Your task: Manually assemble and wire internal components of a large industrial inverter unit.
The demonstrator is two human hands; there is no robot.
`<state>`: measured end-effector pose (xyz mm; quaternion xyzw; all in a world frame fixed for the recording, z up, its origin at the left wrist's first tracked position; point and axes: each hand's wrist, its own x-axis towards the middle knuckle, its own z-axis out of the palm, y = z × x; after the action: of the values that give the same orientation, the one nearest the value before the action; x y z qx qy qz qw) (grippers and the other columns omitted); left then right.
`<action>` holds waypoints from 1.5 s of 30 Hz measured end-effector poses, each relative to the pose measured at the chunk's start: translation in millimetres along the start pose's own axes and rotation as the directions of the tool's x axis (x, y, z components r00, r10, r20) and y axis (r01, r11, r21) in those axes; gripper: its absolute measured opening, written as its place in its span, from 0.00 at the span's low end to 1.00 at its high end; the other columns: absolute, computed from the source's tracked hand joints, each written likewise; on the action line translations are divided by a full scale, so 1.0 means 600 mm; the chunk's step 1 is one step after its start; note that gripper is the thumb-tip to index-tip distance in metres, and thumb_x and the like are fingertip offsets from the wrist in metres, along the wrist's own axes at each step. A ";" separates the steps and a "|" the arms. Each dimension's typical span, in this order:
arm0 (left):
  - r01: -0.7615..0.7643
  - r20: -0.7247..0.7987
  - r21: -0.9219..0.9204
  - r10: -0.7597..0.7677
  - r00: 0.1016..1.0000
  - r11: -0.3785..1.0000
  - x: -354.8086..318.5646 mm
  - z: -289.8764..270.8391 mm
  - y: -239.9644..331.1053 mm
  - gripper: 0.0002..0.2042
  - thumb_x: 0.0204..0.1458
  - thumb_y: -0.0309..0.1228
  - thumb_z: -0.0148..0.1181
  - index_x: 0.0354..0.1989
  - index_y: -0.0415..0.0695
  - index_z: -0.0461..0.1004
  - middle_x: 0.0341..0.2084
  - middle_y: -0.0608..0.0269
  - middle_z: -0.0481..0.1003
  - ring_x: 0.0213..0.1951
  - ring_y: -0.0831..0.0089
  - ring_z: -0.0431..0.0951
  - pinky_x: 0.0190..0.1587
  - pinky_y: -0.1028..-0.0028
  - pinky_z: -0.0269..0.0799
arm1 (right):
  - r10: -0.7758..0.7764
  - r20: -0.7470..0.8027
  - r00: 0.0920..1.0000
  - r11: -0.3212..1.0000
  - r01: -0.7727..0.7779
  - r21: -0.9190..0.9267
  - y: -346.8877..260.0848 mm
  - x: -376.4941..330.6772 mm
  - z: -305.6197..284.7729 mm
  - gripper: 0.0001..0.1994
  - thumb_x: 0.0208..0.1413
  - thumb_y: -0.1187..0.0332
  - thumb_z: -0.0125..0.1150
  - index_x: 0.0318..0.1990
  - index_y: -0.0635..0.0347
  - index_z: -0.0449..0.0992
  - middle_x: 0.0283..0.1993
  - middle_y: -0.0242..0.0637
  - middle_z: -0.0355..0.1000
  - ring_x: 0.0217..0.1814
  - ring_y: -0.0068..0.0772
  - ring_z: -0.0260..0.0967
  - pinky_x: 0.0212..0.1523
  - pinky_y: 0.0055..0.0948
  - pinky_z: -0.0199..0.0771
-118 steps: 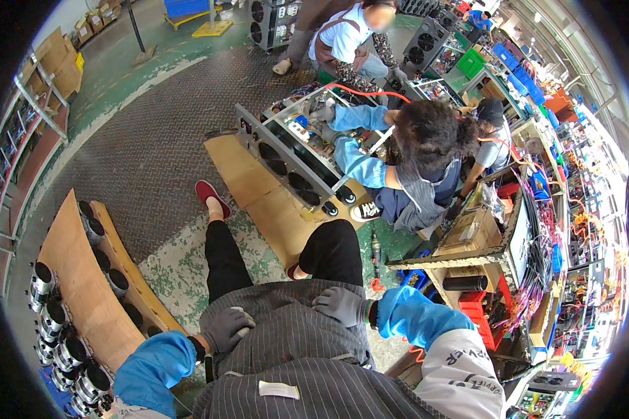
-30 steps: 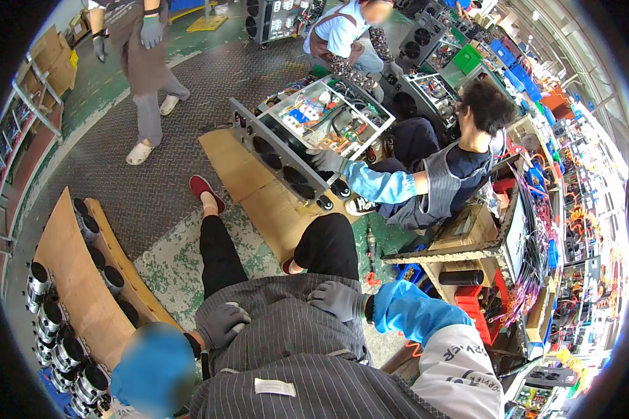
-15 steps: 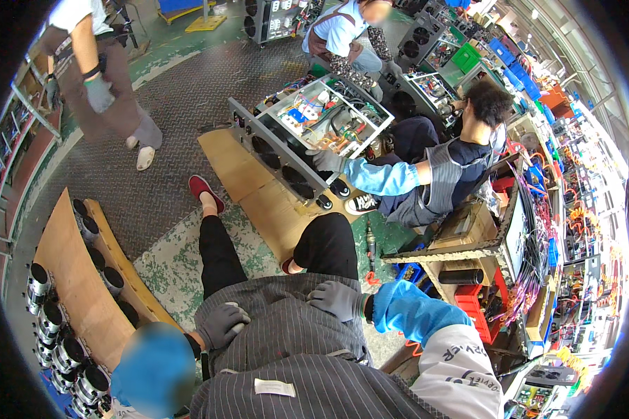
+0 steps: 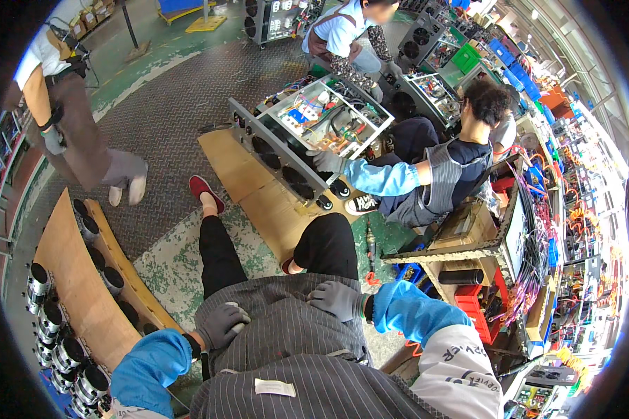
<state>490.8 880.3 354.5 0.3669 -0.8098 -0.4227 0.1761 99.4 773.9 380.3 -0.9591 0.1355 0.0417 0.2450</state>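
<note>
Since a second ago only the passer-by at ten o'clock walked further left; left hand (image 4: 221, 325), curled round a small pale object, and flat, empty right hand (image 4: 337, 300) rest on the striped apron (image 4: 286, 342), steadying it.

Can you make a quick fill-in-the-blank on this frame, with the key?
1. Both hands, left hand and right hand, wear grey ____.
2. They rest on a striped ____.
3. The seated co-worker steadies an open metal ____.
4. The person's shoe is ____.

Missing: gloves; apron; chassis; red
</note>
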 end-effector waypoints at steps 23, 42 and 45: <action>-0.017 -0.012 0.018 0.017 1.000 1.000 0.001 0.000 -0.001 0.09 0.59 0.33 0.52 0.44 0.46 0.75 0.45 0.56 0.76 0.52 0.53 0.73 0.62 0.55 0.62 | -0.008 -0.022 1.000 1.000 0.007 -0.008 -0.004 0.003 -0.007 0.25 0.42 0.65 0.63 0.53 0.59 0.76 0.57 0.41 0.72 0.57 0.46 0.70 0.56 0.41 0.73; 0.015 0.001 -0.008 -0.015 1.000 1.000 0.005 -0.008 0.007 0.10 0.55 0.30 0.56 0.44 0.45 0.76 0.44 0.56 0.76 0.51 0.53 0.73 0.62 0.55 0.63 | -0.008 -0.014 1.000 1.000 0.008 0.014 0.006 0.001 0.010 0.27 0.42 0.65 0.62 0.54 0.60 0.74 0.58 0.42 0.71 0.58 0.48 0.70 0.58 0.44 0.72; 0.003 -0.006 0.004 -0.003 1.000 1.000 0.010 -0.008 0.010 0.10 0.55 0.30 0.57 0.43 0.44 0.76 0.43 0.56 0.76 0.49 0.53 0.73 0.59 0.55 0.64 | 0.003 0.002 1.000 1.000 -0.003 0.026 0.004 0.000 0.009 0.26 0.44 0.64 0.60 0.54 0.60 0.74 0.58 0.42 0.71 0.58 0.49 0.69 0.58 0.46 0.71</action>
<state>487.1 875.5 362.3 0.3698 -0.8095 -0.4201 0.1774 98.4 774.8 374.7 -0.9556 0.1374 0.0412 0.2574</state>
